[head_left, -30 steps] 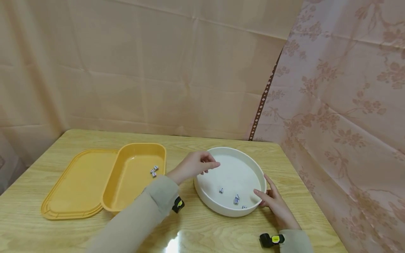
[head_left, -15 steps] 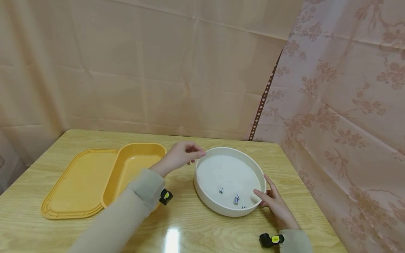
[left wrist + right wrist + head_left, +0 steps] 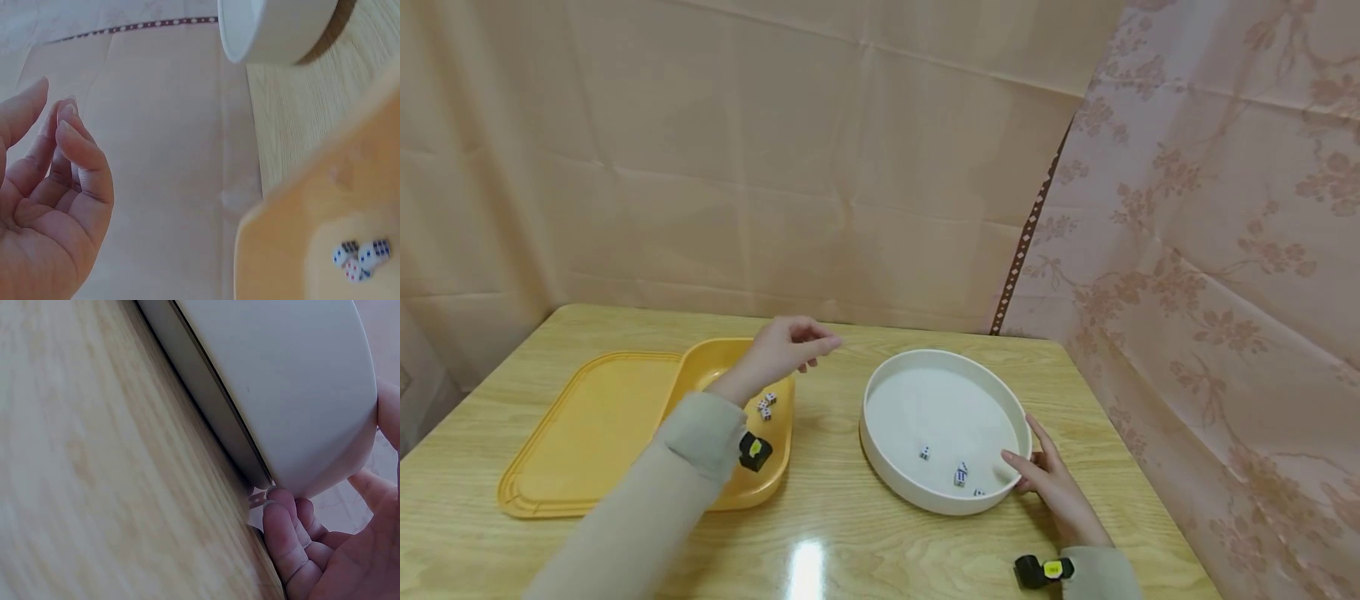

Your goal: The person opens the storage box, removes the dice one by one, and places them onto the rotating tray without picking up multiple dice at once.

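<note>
My left hand is in the air over the far right part of the yellow box. In the left wrist view its fingers are loosely bent, the thumb stands apart from them, and nothing shows between. Three dice lie together in the box. On the right, a round white tray holds several dice near its front. My right hand grips the tray's right side, thumb over the rim. In the right wrist view, its fingers touch the tray's lower outside.
A flat yellow lid lies left of the box, partly beneath it. Both stand on a wood-grain table. A beige curtain hangs behind the table, and a flowered curtain hangs along its right side.
My left hand has moved left, from over the white tray to over the yellow box. The right hand, the tray and the visible dice look unmoved.
</note>
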A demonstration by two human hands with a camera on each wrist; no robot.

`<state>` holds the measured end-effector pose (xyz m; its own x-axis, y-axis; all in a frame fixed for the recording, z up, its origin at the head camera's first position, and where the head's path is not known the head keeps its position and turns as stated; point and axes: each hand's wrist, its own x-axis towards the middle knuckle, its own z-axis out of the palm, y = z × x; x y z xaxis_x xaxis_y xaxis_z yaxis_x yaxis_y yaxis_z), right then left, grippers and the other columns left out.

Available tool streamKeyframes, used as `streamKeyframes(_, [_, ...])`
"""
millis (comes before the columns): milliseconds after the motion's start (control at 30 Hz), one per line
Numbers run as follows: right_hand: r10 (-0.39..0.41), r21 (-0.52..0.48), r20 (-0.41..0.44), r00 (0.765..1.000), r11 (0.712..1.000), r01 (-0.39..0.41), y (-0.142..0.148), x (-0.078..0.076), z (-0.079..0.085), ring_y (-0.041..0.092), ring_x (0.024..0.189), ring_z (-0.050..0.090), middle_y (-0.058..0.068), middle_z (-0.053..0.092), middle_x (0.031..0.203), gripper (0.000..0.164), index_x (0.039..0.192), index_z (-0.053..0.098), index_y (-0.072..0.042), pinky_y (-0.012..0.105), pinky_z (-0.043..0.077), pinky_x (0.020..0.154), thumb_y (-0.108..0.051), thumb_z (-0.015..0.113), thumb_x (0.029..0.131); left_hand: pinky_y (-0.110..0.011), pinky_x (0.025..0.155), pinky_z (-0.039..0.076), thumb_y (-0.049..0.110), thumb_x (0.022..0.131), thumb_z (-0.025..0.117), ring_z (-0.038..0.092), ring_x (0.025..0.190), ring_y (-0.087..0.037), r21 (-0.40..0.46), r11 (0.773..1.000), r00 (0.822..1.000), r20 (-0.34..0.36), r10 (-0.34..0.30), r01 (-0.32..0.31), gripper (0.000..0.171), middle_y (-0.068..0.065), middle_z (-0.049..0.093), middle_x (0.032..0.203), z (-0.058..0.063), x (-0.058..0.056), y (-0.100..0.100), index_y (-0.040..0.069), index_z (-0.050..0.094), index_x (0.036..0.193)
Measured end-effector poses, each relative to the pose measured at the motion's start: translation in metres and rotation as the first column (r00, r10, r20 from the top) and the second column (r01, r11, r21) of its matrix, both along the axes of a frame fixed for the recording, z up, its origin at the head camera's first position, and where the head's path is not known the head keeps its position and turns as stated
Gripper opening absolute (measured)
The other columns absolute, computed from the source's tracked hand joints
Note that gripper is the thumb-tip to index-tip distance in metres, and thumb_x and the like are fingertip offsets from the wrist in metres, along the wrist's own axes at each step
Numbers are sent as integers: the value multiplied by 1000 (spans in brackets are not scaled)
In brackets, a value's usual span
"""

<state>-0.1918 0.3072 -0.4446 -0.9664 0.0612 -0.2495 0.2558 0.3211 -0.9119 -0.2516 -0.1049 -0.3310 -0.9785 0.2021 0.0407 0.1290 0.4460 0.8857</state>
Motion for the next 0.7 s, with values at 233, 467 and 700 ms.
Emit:
streamKeyframes(233, [0,-11,-11,1000,1000,0,1,1,0,11,74,58,3,52,97,88,160,6,-27,24,50,74,-30,66,96,-28,72,53,40,94,67,60,83,-21,-3,1000,999,33,30,-29,36,-4,65,94,-9,-2,-21,8,68,112])
streamKeyframes(467, [-1,-9,-9,1000,1000,1,1,1,0,11,75,57,3,52,98,88,160,7,-29,24,50,74,-29,66,95,-29,74,54,38,96,65,62,87,-23,10,998,997,38,64,-64,38,-9,66,100,-22,-5,-37,4,65,114])
streamKeyframes(700, [-13,-7,9,1000,1000,13,0,0,2,12,76,58,4,52,99,88,160,8,-29,25,51,75,-33,67,95,-29,76,54,34,99,61,61,87,-21,27,996,995,59,87,-88,40,-16,65,109,-34,-7,-48,-1,63,120])
